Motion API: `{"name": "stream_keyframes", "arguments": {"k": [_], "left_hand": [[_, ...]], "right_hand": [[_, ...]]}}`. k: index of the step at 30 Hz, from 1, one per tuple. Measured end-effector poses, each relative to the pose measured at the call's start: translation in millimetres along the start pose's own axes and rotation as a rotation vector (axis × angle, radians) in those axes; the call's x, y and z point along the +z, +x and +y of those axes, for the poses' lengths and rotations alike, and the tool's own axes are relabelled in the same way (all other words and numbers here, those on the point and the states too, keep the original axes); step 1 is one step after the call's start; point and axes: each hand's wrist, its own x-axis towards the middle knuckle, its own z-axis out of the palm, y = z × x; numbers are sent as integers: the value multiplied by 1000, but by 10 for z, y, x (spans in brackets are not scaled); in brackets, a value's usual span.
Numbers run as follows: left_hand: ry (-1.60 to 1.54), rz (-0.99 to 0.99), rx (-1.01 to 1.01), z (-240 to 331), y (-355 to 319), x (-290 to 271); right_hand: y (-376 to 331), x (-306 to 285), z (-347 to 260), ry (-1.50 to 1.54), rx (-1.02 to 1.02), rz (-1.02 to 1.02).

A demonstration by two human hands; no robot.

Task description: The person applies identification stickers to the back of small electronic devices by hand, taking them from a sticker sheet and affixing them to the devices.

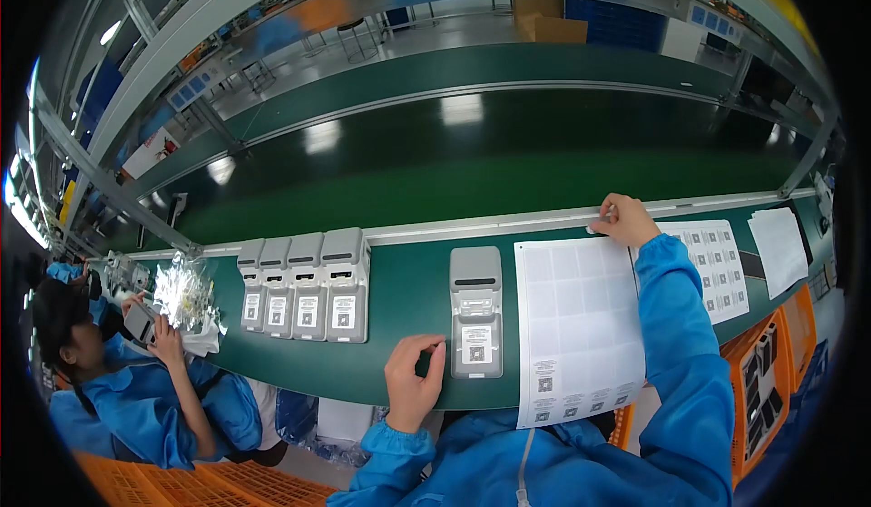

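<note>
My left hand [414, 382] hovers at the bench's near edge, its fingers curled and thumb close to forefinger, nothing visible in it. Just right of it, a grey handheld payment terminal [476, 294] lies on the bench, a white printed label on its lower part. My right hand [626, 220] reaches to the bench's far edge and pinches a small white piece [595, 229], too small to identify. Below that hand lies a label sheet [581, 325], mostly bare, with printed labels left along its bottom. My right sleeve crosses the sheet's right side.
Several labelled grey terminals [307, 294] stand in a row at left. Beyond them is a heap of clear plastic bags [184, 294], where a co-worker [154, 389] handles a grey device. Another label sheet [712, 266] and white paper [778, 248] lie at right, above orange crates [767, 389].
</note>
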Motion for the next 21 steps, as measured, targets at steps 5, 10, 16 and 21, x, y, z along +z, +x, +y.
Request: {"name": "stream_keyframes", "arguments": {"k": [5, 10, 16, 21], "left_hand": [[32, -34, -3, -36, -23, -15], [184, -332, 141, 67, -48, -42], [367, -450, 226, 49, -111, -11], [399, -453, 258, 51, -150, 93]], "right_hand": [[-9, 8, 24, 2, 2, 26], [-384, 186, -486, 116, -409, 69], [-701, 530, -1218, 356, -552, -354], [-676, 775, -1316, 393, -529, -437]]}}
